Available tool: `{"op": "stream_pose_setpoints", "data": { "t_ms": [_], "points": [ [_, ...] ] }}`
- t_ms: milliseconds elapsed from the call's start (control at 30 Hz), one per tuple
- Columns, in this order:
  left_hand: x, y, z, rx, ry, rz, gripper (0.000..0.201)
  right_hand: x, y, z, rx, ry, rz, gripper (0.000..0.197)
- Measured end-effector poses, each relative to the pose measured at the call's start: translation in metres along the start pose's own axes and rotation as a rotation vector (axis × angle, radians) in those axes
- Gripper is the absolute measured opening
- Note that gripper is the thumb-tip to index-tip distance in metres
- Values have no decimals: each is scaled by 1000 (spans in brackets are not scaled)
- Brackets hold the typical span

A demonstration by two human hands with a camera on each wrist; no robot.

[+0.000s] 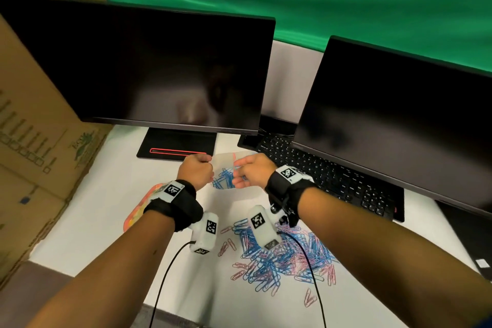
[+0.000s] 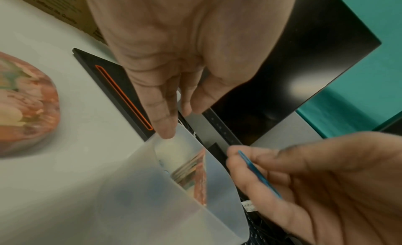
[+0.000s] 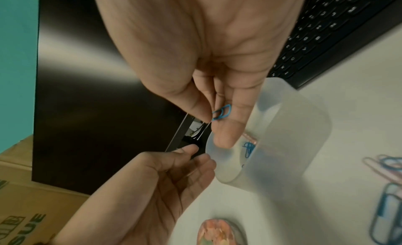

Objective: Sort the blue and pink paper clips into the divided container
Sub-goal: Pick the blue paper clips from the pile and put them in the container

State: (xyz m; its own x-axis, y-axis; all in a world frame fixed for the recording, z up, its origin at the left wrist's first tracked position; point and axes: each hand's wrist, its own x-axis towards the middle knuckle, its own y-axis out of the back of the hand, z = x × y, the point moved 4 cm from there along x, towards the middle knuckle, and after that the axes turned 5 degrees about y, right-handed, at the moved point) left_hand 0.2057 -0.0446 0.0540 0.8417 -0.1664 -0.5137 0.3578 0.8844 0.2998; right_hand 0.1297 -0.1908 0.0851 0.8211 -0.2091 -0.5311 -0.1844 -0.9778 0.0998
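A translucent divided container (image 1: 241, 156) stands between my hands in front of the monitor base. Blue clips (image 1: 223, 178) lie in its near compartment and pink ones (image 1: 234, 160) in the far one. My right hand (image 3: 217, 118) pinches one blue paper clip (image 3: 222, 112) between thumb and fingers, just above the container's rim (image 3: 280, 102). My left hand (image 2: 178, 121) holds nothing that I can see, and its index fingertip (image 2: 167, 131) touches the container's far corner (image 2: 174, 188). A mixed pile of blue and pink clips (image 1: 279, 255) lies on the white table under my right forearm.
A colourful round lid (image 1: 138, 210) lies left of my left wrist. Two dark monitors (image 1: 149, 66) stand behind, one base (image 1: 175, 145) close to the container. A black keyboard (image 1: 327, 176) is at right and cardboard boxes (image 1: 34, 141) at left. Stray pink clips (image 1: 308, 298) lie near the front.
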Motion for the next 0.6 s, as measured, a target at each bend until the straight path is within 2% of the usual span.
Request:
{"op": "stream_pose_setpoints", "data": {
  "t_ms": [100, 200, 267, 367, 433, 500, 600],
  "points": [
    [-12, 7, -4, 4, -35, 22, 24, 15, -6, -3, 2, -24, 4, 20],
    [-20, 11, -18, 33, -59, 38, 26, 26, 0, -3, -223, 73, 56, 42],
    [-26, 10, -28, 88, -87, 33, 26, 23, 7, 1, -260, 118, 59, 43],
    [-33, 2, -44, 180, -134, -34, 20, 7, 25, 9, -216, 165, 78, 37],
    [-39, -9, -55, 257, -175, -77, 19, -9, 38, 24, -113, 145, 71, 35],
    [-47, -24, -65, 361, -214, -116, 17, -26, 51, 44, -117, 118, 94, 35],
    [-60, -46, -77, 499, -281, -199, 20, -48, 66, 83, -429, 142, 123, 31]
  ]
}}
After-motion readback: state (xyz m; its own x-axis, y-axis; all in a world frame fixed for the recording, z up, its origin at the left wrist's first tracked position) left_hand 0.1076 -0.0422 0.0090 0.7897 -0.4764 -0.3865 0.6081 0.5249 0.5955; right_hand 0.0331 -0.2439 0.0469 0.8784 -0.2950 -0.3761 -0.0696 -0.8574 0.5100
